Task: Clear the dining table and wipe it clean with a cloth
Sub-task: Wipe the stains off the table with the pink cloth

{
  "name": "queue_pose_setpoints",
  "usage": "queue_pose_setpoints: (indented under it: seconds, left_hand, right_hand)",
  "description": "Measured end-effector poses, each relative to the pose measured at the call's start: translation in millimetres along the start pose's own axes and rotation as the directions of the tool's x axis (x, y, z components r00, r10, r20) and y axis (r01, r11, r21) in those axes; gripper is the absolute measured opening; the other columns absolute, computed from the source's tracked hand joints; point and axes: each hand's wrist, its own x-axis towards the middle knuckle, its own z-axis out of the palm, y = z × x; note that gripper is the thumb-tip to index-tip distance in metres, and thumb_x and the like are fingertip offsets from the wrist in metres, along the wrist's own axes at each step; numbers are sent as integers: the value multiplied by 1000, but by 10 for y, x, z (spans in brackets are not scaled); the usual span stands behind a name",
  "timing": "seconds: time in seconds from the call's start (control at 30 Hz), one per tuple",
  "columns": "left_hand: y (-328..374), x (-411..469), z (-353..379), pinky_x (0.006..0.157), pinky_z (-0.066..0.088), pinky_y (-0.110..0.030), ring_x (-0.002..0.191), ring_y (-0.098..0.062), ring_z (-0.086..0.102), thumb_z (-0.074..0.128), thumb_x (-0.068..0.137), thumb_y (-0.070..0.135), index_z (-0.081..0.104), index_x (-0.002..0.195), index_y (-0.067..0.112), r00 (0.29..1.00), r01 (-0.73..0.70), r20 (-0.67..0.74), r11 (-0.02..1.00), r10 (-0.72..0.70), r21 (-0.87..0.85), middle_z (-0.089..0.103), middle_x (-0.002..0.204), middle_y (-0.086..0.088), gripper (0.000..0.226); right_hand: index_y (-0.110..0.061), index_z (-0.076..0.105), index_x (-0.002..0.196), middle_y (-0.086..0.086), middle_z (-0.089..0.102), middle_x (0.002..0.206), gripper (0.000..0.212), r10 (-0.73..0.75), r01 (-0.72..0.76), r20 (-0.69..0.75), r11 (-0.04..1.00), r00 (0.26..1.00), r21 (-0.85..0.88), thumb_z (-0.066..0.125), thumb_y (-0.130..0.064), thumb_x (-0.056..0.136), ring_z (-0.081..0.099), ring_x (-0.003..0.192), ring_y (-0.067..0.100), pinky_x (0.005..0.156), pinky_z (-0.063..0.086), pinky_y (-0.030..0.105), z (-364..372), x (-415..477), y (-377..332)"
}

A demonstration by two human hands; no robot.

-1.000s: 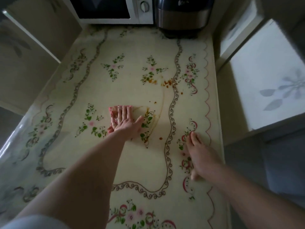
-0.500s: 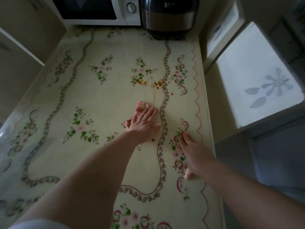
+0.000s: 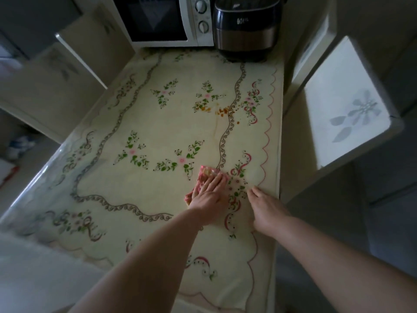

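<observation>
Your left fingers (image 3: 215, 180) lie extended and flat, pressing down on a pink cloth (image 3: 204, 177), not curled around it. The cloth shows past the fingertips and along the left edge of your left hand (image 3: 208, 199), bunched against the tabletop (image 3: 158, 123). Your right hand (image 3: 267, 210) rests just beside it, nearer the right edge; its fingers (image 3: 256, 192) are loosely open, tips touching the surface, holding nothing.

The cloth sits on the floral tablecloth at the foot of a scrolled border line, next to a red-and-green flower motif.

Orange food residue (image 3: 222, 111) lies well beyond the cloth, towards the far end, scattered across the scrolled line, with a faint streak running below it.

At the far end a white microwave (image 3: 164, 19) stands with a dark multicooker (image 3: 244, 26) directly to its right, the two touching or nearly so.

A white chair seat (image 3: 345, 105) with a pale leaf pattern stands off the right edge of the tabletop.
</observation>
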Motion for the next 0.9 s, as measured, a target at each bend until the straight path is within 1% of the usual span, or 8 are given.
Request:
queue_pose_setpoints:
  seconds: [0.3, 0.43, 0.57, 0.67, 0.73, 0.77, 0.83, 0.9]
  left_hand:
    - [462, -740, 355, 118, -7, -40, 149, -14, -11, 58, 86, 8, 3, 155, 23, 993, 53, 108, 999, -54, 9, -6, 162, 7, 90]
    - [549, -1221, 567, 117, 25, -34, 145, -13, 23, 54, 92, 12, 38, 146, 32, 985, 93, -129, 980, -117, -178, 28, 156, 14, 60]
    - [643, -1529, 698, 90, 47, -23, 107, -9, 56, 63, 89, 21, 66, 118, 30, 948, 124, -256, 962, -187, -243, 62, 122, 13, 31]
    - [674, -1507, 521, 59, 53, -28, 71, -15, 62, 59, 87, -1, 70, 92, 16, 912, 186, -105, 626, -398, -757, 67, 85, 0, 21]
    - [559, -1465, 334, 56, 52, -30, 67, -19, 61, 54, 87, -10, 66, 98, 5, 914, 146, 12, 302, -404, -942, 65, 79, -7, 22]
    - [479, -1437, 264, 60, 54, -31, 70, -20, 63, 55, 88, -7, 64, 106, 3, 921, 128, 20, 253, -389, -959, 66, 84, -8, 23]
    - [271, -1397, 181, 69, 56, -31, 81, -19, 66, 63, 90, 15, 61, 120, 15, 882, 225, -19, 456, -471, -861, 68, 100, -4, 30]
    - [82, -1415, 146, 74, 53, -28, 100, -18, 64, 61, 91, 36, 51, 134, 29, 809, 419, -160, 745, -566, -520, 62, 123, -1, 44]
  right_hand:
    - [-16, 15, 151, 1, 21, 157, 71, -60, 59, -13, 998, 998, -27, 46, -5, 89, 33, 138, 22, 104, 41, 42, 193, -482, 244]
    - [-13, 24, 148, 4, 29, 153, 63, -91, 89, -29, 994, 995, -58, 51, -10, 91, 37, 135, 24, 104, 41, 39, 223, -665, 179]
    - [-13, 32, 142, 4, 40, 144, 55, -99, 97, -14, 991, 995, -95, 52, -12, 92, 45, 126, 22, 95, 45, 34, 229, -757, 83]
    - [-14, 35, 140, 3, 43, 139, 53, -77, 74, -29, 992, 997, -99, 51, -7, 90, 47, 121, 22, 90, 46, 33, 196, -763, 4]
    - [-14, 38, 137, 3, 45, 135, 51, -60, 57, -22, 993, 998, -99, 48, -3, 87, 47, 121, 23, 91, 45, 35, 177, -746, -58]
    - [-14, 40, 134, 3, 46, 133, 49, -50, 49, -11, 994, 999, -101, 47, -3, 87, 48, 120, 23, 90, 44, 35, 168, -745, -82]
    - [-14, 44, 127, 4, 49, 127, 40, -43, 42, -3, 992, 999, -122, 47, -5, 88, 51, 115, 24, 84, 44, 35, 163, -743, -125]
    - [-13, 48, 118, 5, 53, 120, 31, -44, 41, -12, 989, 999, -141, 48, -7, 88, 54, 107, 23, 76, 43, 33, 170, -720, -152]
